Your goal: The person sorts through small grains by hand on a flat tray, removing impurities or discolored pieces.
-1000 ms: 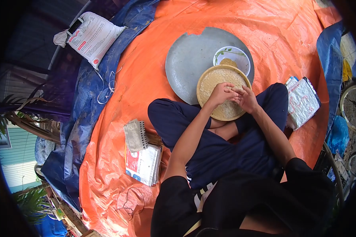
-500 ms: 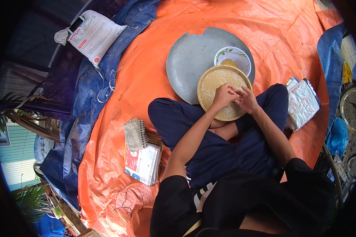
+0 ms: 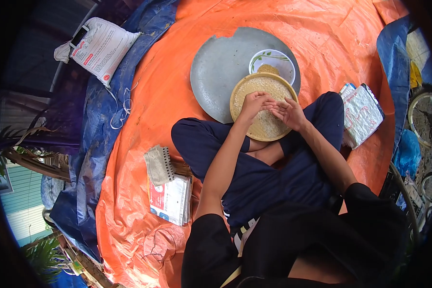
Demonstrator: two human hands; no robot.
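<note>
A round, shallow basket (image 3: 232, 102) with a pale rim rests over my crossed legs and the edge of a grey round tray (image 3: 209, 79). Pale grains that look like rice (image 3: 247, 88) cover its bottom. My left hand (image 3: 258, 104) is above the grains, fingers stretched towards the other hand. Facing it, my right hand (image 3: 291, 114) has its palm turned up and its fingers loosely spread. The fingertips of both hands meet or nearly meet; I see nothing clearly held. Behind the basket, a white bowl (image 3: 285, 72) with green leaf patterns holds brownish grains (image 3: 268, 69).
An orange tarpaulin (image 3: 149, 105) lies under everything, with a blue sheet (image 3: 98, 120) along its left. At far left stands a white printed sack (image 3: 103, 50) with a phone (image 3: 79, 36) on it. Folded printed bags (image 3: 363, 115) lie right; a spiral notebook (image 3: 158, 165) and stacked bags (image 3: 170, 199) lie left.
The whole view has shifted slightly. My hands, closer together with bent fingers before, have drawn a little apart, and their fingers are straighter. The basket stays in place on my legs.
</note>
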